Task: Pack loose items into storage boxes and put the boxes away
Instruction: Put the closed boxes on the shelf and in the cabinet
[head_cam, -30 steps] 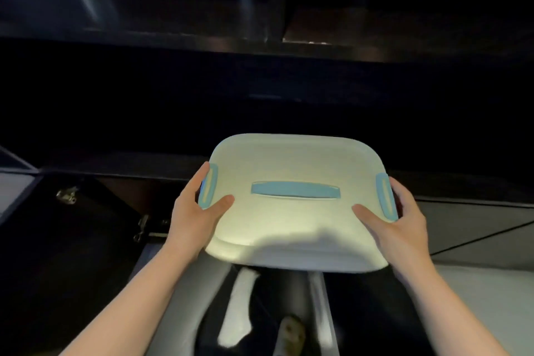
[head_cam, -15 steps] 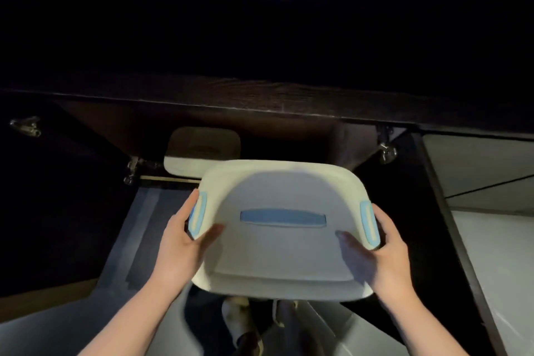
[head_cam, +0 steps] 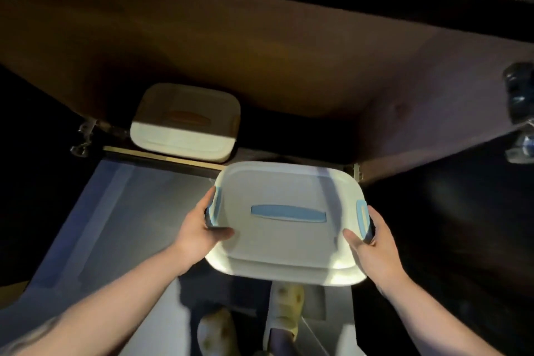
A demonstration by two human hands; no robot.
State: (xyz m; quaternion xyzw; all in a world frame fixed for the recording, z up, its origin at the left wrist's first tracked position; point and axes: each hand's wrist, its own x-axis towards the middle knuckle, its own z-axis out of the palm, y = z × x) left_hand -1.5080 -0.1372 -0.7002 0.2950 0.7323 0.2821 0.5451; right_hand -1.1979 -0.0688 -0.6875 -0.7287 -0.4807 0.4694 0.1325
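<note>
White plastic fills the space between the hands: the left hand (head_cam: 199,225) grips one short side of the storage box (head_cam: 286,243) by its blue latch (head_cam: 213,206), thumb on the lid, and the right hand (head_cam: 372,243) holds the opposite side the same way. A blue handle (head_cam: 288,213) lies flat on the lid between them. Beyond the left hand, a second box (head_cam: 185,121) sits inside the open cabinet (head_cam: 289,66). Below the hands, two feet (head_cam: 284,309) stand on the floor.
</note>
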